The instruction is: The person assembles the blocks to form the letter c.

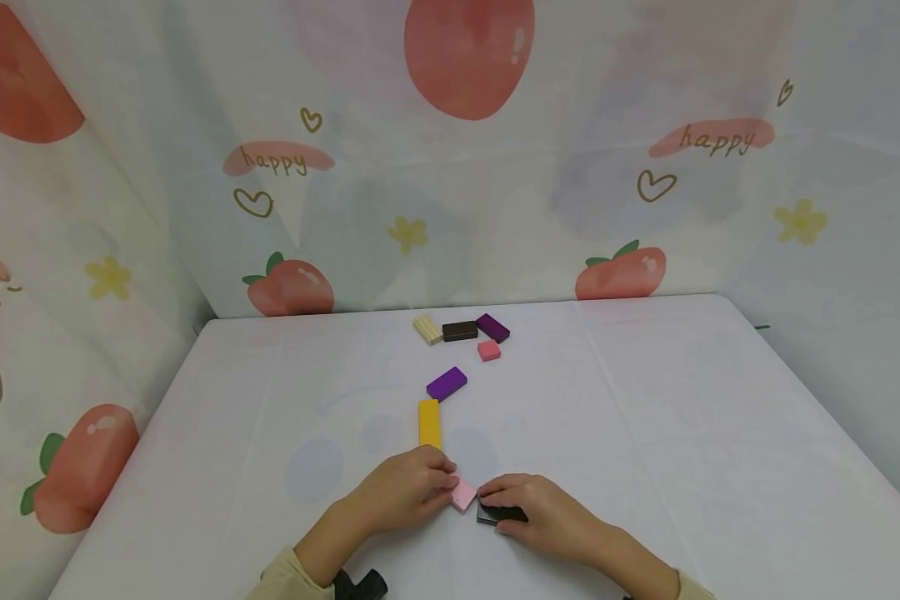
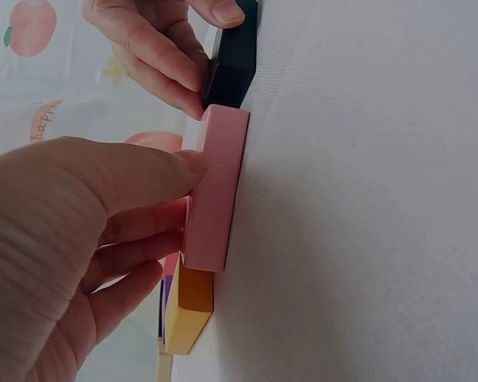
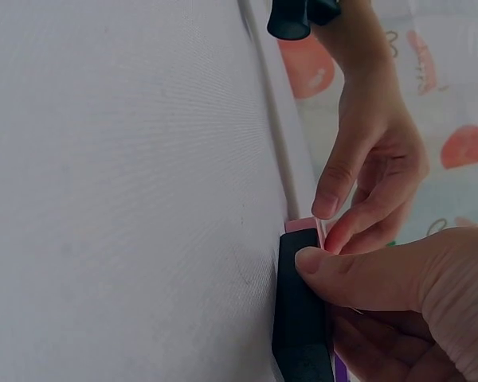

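Left grip (image 1: pixel 412 487) pinching pink block (image 1: pixel 463 495); right grip (image 1: pixel 528 507) closed around black block (image 1: pixel 489 513). Both blocks flat on white counter (image 1: pixel 645 433), touching at corners. Yellow block (image 1: pixel 429 422) just beyond; purple block (image 1: pixel 446 383) farther back.

A yellow block (image 1: pixel 429 423) lies on the white table (image 1: pixel 645 433), a purple block (image 1: pixel 446 383) just beyond it. Near the far edge sit a cream block (image 1: pixel 427 329), a dark brown block (image 1: pixel 460 331), a second purple block (image 1: pixel 492 327) and a small pink block (image 1: pixel 488 351). A strawberry-print cloth (image 1: pixel 450 167) hangs behind.
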`<state>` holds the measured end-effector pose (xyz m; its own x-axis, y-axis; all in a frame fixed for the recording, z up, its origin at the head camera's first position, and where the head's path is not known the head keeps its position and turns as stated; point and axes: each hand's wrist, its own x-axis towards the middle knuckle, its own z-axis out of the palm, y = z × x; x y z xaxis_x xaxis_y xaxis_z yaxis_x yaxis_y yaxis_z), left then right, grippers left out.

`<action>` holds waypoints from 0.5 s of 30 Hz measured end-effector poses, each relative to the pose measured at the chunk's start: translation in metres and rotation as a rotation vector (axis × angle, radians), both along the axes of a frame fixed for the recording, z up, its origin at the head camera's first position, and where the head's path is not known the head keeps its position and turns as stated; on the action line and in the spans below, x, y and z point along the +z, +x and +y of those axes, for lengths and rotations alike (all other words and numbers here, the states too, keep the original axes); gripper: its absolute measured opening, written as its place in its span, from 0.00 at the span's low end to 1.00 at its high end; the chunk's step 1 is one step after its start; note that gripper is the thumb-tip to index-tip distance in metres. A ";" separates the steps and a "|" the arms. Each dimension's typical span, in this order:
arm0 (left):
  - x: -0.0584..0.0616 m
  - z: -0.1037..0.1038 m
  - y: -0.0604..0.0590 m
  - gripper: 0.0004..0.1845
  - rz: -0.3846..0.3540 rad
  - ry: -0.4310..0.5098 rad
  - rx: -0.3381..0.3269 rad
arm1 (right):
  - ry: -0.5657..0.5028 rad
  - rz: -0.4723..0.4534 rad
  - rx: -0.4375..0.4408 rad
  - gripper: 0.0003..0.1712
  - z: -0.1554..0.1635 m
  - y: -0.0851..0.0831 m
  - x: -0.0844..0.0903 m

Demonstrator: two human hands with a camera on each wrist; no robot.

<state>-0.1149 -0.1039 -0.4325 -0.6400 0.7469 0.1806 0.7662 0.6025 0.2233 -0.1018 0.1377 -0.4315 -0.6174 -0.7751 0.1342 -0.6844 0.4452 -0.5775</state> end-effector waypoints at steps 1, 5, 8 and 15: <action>0.000 0.000 0.000 0.11 -0.004 -0.001 0.001 | 0.004 -0.006 -0.002 0.16 0.000 0.000 0.000; 0.001 0.000 0.000 0.11 -0.021 -0.009 0.003 | 0.016 -0.022 -0.005 0.15 0.000 0.000 0.001; 0.001 0.000 0.000 0.11 -0.025 -0.011 0.005 | 0.012 -0.020 -0.003 0.16 -0.001 -0.001 0.001; 0.002 0.000 -0.001 0.11 -0.015 -0.007 0.003 | 0.008 -0.017 -0.001 0.16 -0.001 -0.002 0.001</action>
